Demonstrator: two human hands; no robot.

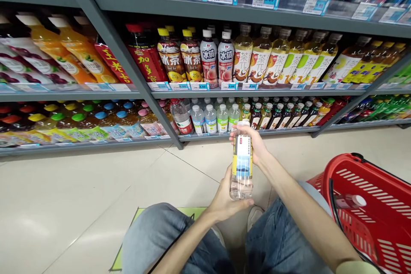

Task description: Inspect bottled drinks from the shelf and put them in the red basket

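I hold a clear plastic drink bottle (242,160) with a white, yellow and blue label upright in front of me, between both hands. My right hand (252,141) grips its top near the white cap. My left hand (223,199) cups its base from below and the left. Both hands are closed round the bottle. My knees in blue jeans show below, in a squat before the drink shelves.
A red shopping basket (369,205) stands at my right on the tiled floor, with a bottle lying inside. Grey shelves (224,92) of bottled teas and juices run across ahead, the lowest shelf (244,130) just beyond my hands. A green floor sticker (138,218) lies under my left knee.
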